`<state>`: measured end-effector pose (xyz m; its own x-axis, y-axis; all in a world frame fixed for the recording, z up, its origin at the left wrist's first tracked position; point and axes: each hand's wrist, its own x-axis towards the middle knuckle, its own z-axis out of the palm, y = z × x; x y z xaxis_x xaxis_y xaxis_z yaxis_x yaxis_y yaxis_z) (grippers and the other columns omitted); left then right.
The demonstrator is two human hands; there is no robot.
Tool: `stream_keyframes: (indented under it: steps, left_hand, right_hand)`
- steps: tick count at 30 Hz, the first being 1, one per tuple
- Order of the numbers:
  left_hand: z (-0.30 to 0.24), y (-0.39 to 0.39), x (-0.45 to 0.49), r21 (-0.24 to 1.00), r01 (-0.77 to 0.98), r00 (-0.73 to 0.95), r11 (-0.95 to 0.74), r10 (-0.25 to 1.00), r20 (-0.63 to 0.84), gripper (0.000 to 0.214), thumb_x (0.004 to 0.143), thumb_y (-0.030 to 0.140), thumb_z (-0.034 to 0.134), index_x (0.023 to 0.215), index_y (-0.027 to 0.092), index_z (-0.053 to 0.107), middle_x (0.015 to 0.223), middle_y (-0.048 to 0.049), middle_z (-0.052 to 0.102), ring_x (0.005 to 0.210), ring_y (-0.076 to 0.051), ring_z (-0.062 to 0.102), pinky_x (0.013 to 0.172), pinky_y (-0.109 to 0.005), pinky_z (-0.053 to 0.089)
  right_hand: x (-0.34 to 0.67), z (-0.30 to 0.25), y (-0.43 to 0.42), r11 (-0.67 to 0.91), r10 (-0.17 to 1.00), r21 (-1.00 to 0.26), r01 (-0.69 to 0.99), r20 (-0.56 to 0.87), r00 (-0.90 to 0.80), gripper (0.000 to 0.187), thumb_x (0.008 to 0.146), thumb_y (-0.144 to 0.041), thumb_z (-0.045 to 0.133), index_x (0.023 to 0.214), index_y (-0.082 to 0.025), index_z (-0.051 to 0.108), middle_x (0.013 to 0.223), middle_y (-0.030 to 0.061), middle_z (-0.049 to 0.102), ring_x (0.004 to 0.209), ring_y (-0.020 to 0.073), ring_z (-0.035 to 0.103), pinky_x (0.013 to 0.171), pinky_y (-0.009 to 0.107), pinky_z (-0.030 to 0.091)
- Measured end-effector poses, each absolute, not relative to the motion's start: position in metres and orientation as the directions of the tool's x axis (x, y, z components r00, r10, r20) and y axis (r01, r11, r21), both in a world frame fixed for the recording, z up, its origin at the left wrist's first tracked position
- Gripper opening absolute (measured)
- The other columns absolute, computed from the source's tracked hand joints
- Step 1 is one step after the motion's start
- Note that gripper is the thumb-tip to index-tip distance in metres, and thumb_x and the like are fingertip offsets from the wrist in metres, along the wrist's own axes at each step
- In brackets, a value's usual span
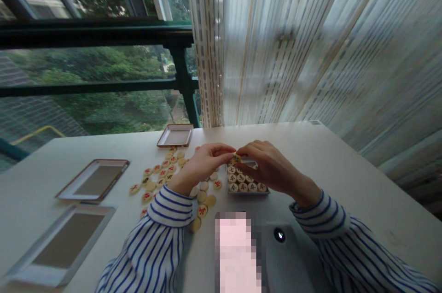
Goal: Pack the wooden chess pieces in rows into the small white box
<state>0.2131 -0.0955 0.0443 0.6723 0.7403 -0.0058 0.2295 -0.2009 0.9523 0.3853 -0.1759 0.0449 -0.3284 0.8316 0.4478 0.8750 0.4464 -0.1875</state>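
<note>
My left hand [202, 164] and my right hand [269, 166] meet above a small metal tray [247, 190] partly filled with round cream game pieces [241, 181] marked in red and black. Both hands pinch one such piece [235, 158] between their fingertips, just over the tray's back left corner. Loose pieces [162, 175] lie scattered on the white table [345, 168] to the left of my left hand, and a few more [202, 210] sit by my left cuff. Both sleeves are white with blue stripes.
Three shallow box lids lie on the table: one at the back [175, 135], one at the left [94, 180], one at the front left [64, 242]. A grey device [286, 247] with a dark lens sits close below me. Striped curtains and a window railing stand behind.
</note>
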Motion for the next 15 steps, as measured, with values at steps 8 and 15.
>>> stream_keyframes:
  steps: [8,15]
  left_hand:
    - [0.0424,-0.0949,0.2158,0.954,0.235,0.644,-0.187,0.765,-0.008,0.021,0.074,0.028,0.062,0.088,0.014,0.066,0.082,-0.0043,0.069,0.075,-0.013,0.06,0.07,-0.026,0.046]
    - [0.0434,-0.0967,0.2179,0.976,0.185,0.631,-0.117,0.775,-0.027,0.021,0.071,0.026,0.065,0.087,0.013,0.065,0.087,-0.0064,0.07,0.08,-0.015,0.061,0.073,-0.027,0.047]
  right_hand:
    - [0.3861,0.0453,-0.1764,0.448,0.837,-0.197,0.872,0.436,-0.332,0.026,0.085,-0.036,0.052,0.101,-0.016,0.058,0.093,0.0075,0.064,0.086,0.0176,0.054,0.077,0.032,0.036]
    - [0.386,0.0434,-0.1758,0.431,0.841,-0.19,0.882,0.438,-0.317,0.025,0.085,-0.036,0.052,0.096,-0.016,0.059,0.09,0.0067,0.064,0.084,0.0174,0.054,0.076,0.031,0.036]
